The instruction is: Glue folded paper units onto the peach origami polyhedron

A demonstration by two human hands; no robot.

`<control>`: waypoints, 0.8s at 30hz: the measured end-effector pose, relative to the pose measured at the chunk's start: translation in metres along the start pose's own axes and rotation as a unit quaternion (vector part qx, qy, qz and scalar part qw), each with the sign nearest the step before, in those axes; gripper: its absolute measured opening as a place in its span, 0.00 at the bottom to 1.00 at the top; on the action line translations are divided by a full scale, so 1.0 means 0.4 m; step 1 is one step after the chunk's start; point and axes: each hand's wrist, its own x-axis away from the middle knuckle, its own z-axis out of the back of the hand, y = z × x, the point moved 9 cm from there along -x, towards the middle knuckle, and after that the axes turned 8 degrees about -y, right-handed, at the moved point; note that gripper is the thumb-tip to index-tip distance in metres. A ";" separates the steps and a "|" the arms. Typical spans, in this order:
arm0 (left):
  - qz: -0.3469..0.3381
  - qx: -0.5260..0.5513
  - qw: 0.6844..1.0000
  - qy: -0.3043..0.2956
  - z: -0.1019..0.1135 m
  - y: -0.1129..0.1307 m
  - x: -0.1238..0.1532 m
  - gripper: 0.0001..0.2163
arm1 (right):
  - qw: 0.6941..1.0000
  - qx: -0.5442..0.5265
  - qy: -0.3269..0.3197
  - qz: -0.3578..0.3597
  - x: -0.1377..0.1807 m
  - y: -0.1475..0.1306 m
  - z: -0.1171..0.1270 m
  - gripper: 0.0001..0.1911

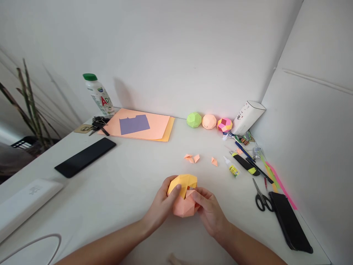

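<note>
A faceted paper ball (184, 207), yellow on top and peach below, is between my two hands above the table's near middle. My left hand (165, 197) grips its left side, thumb pressed on the yellow part. On the right, my right hand (206, 204) pinches a peach flap beside a small gap in the ball; its other fingers are partly hidden behind. Beyond the ball lie several small folded peach paper pieces (190, 158), one (214, 161) apart from the others. A small glue bottle (232, 167) lies to their right.
Three finished-looking paper balls, green (194, 120), peach (209, 121) and multicoloured (224, 125), sit by the wall. Scissors (262, 198), a utility knife (245, 163) and a black case (291, 222) lie right. Paper sheets (158, 129), a bottle (100, 96) and a black slab (86, 157) are left.
</note>
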 end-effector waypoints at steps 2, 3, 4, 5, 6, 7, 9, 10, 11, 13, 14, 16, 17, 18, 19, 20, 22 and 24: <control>-0.006 -0.003 1.000 0.005 0.002 0.000 -0.001 0.22 | 1.000 0.002 -0.001 -0.001 0.000 0.000 0.000 0.12; -0.007 -0.005 1.000 0.006 0.003 0.000 -0.001 0.22 | 1.000 0.003 -0.002 -0.002 0.000 0.000 0.000 0.12; -0.007 -0.005 1.000 0.007 0.003 -0.001 -0.002 0.23 | 1.000 0.004 -0.003 -0.002 0.001 0.000 -0.001 0.12; -0.007 -0.004 1.000 0.006 0.003 -0.001 -0.002 0.22 | 1.000 0.004 -0.003 -0.002 0.001 0.000 -0.001 0.12; -0.006 -0.002 1.000 0.006 0.003 -0.001 -0.002 0.22 | 1.000 0.003 -0.002 -0.003 0.002 0.000 -0.001 0.12; -0.005 0.000 1.000 0.006 0.003 -0.001 -0.002 0.22 | 1.000 0.000 -0.002 -0.003 0.002 0.000 0.000 0.11; -0.007 0.002 1.000 0.007 0.004 0.001 -0.001 0.22 | 1.000 -0.003 -0.002 -0.002 0.002 -0.001 -0.001 0.11; -0.007 0.001 1.000 0.008 0.004 0.001 -0.001 0.23 | 1.000 -0.003 -0.003 -0.001 0.001 -0.001 -0.001 0.11; -0.006 -0.002 1.000 0.006 0.003 0.002 0.000 0.23 | 1.000 -0.003 -0.004 0.000 0.001 -0.002 -0.002 0.11; -0.001 -0.006 1.000 -0.001 -0.001 0.001 0.001 0.22 | 1.000 -0.001 -0.007 0.003 0.001 -0.004 -0.003 0.11; 0.002 -0.006 1.000 -0.004 -0.002 0.002 0.001 0.22 | 1.000 0.000 -0.008 0.003 0.000 -0.004 -0.004 0.11; 0.004 -0.006 1.000 -0.010 -0.006 0.004 0.002 0.22 | 1.000 0.003 -0.007 0.003 0.001 -0.006 -0.004 0.11; 0.005 -0.007 1.000 -0.012 -0.006 0.006 0.002 0.22 | 1.000 0.005 -0.006 0.002 0.001 -0.007 -0.004 0.12; 0.004 -0.008 1.000 -0.014 -0.007 0.008 0.002 0.22 | 1.000 0.008 -0.006 0.001 0.001 -0.008 -0.004 0.12; 0.004 -0.009 1.000 -0.017 -0.008 0.010 0.001 0.22 | 1.000 0.011 -0.008 0.000 0.000 -0.009 -0.005 0.12; 0.002 -0.010 1.000 -0.019 -0.009 0.012 0.001 0.21 | 1.000 0.014 -0.012 -0.001 -0.001 -0.010 -0.007 0.12; -0.001 -0.012 1.000 -0.024 -0.011 0.015 -0.001 0.21 | 1.000 0.021 -0.024 -0.001 -0.003 -0.012 -0.011 0.11; -0.003 -0.014 1.000 -0.028 -0.011 0.013 -0.003 0.21 | 0.999 0.024 -0.032 0.001 -0.005 -0.012 -0.012 0.11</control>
